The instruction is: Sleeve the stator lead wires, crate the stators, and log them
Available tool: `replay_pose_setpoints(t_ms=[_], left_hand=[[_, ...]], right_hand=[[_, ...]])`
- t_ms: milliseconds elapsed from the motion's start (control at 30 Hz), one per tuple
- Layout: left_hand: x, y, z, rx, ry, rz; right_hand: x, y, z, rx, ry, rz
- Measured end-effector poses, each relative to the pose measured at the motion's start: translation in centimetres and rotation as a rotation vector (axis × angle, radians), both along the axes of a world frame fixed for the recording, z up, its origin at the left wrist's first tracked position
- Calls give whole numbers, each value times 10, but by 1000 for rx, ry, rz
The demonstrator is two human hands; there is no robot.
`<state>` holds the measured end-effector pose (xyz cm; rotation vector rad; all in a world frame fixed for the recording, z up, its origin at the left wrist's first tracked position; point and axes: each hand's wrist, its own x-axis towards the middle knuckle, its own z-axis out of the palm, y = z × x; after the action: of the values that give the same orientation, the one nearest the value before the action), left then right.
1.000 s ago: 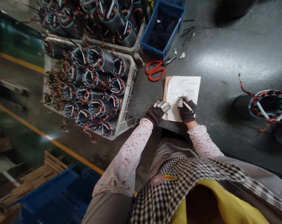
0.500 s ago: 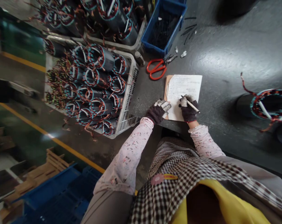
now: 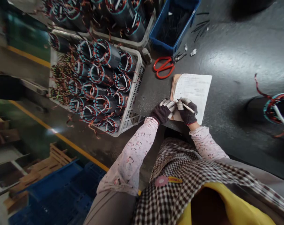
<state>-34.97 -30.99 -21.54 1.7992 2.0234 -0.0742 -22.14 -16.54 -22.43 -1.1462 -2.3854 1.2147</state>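
A notebook (image 3: 198, 90) lies open on the dark worktop, its page covered with handwriting. My right hand (image 3: 188, 112), in a dark glove with pale fingertips, grips a white pen (image 3: 189, 108) over the left part of the page. The pen's tip points toward my left hand (image 3: 164, 111), which rests flat at the notebook's lower left edge with its fingers stretched out. The two hands nearly meet. Just beyond the notebook lie red-handled scissors (image 3: 164, 66), their blades pointing right.
At left, a white plastic crate (image 3: 129, 114) holds several wire-wound motor stators (image 3: 104, 104). A blue bin (image 3: 171, 47) with black strips stands behind the scissors. Another stator (image 3: 271, 109) lies on the worktop at right. White scraps (image 3: 193, 52) lie near the bin.
My right hand has moved left across the page with the pen, closer to my left hand. The whole view has shifted slightly, so the bench things appear farther right.
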Motion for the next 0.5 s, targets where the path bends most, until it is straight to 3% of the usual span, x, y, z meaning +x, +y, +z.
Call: replay_pose_setpoints(t_ms=[300,500], left_hand=[[2,-3,-1,70,33,-5],[3,-4,-3,34,-7,66]], right_hand=[[0,1,5,58,-87,96],[-2,2,5,73,-160,139]])
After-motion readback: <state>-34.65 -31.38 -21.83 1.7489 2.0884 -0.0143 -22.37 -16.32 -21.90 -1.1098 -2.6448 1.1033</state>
